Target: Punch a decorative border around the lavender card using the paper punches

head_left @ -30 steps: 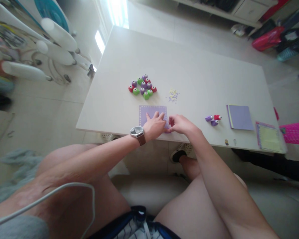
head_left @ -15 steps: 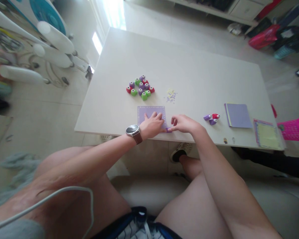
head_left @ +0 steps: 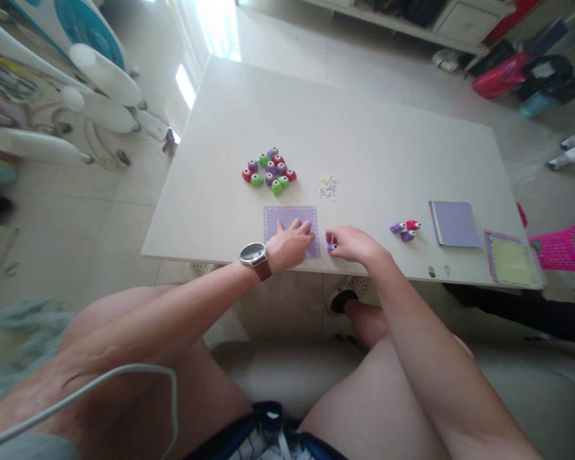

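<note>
Two hands are working at the table's (head_left: 364, 128) near edge: our left hand (head_left: 292, 243) is lying flat, pressing the purple sheet (head_left: 287, 217) — thin, limp, likely to slide — while our right hand (head_left: 352, 244) is pinching a small purple punch (head_left: 331, 246) — hard, light, best gripped by its sides.

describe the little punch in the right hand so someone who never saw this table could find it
Start at the near edge of the white table, where a purple paper square lies under the left hand. Just right of that square, the right hand holds a small purple punch. It is alone, apart from the cluster of punches farther back.
</note>
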The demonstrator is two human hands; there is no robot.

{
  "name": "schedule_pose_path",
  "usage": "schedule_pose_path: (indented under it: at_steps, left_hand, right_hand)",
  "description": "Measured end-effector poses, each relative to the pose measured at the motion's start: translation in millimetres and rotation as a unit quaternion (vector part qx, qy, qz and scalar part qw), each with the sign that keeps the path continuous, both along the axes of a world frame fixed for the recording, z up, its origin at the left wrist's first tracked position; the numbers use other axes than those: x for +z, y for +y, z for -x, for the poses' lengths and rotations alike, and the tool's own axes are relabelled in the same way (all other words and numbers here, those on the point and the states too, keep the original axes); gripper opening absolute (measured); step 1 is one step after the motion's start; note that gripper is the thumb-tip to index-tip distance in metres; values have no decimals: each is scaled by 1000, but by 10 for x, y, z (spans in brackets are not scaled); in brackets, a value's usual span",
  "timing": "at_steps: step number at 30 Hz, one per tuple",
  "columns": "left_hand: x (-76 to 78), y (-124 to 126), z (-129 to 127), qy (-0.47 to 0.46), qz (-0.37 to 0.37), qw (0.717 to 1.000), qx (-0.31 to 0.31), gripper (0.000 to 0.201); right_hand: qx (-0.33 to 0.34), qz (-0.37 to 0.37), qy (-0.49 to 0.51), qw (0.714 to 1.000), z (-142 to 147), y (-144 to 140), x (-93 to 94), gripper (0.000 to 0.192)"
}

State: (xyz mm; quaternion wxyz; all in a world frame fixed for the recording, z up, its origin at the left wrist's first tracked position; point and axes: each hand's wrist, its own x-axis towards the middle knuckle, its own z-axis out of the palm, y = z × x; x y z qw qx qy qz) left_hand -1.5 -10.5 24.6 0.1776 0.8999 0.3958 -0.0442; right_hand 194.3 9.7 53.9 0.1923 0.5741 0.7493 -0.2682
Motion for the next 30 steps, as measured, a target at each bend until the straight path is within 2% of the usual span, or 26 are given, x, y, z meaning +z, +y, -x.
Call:
schedule_pose_path:
  at_steps: [3, 6, 10, 15, 19, 22, 30]
  left_hand:
    - [4, -7, 6, -2, -1, 1000, 0, 42]
    - [-5, -7, 9, -4, -2, 1000, 1, 41]
    - [-22, -4, 7, -1, -2, 1000, 0, 40]
    - [-45, -10, 8, -1, -19, 1000, -2, 40]
    - [-58, -5, 13, -3, -22, 1000, -5, 39]
    - [-61, -1, 13, -4, -15, 1000, -3, 39]
    - [-63, -2, 4, -8, -12, 1000, -2, 39]
  right_hand:
    - [6, -16, 2, 1000, -31, 20, 39, 18]
    - [-15, -29, -41, 999, -134, 51, 80, 21]
    - [-20, -7, -69, 997, -252, 62, 28, 24]
    - [-21, 19, -47, 998, -249, 58, -22, 23]
    - [-25, 13, 46, 999, -210, 83, 65, 23]
    - [-27, 39, 98, 994, -188, 92, 117, 27]
    - [-21, 72, 95, 993, -161, 77, 69, 34]
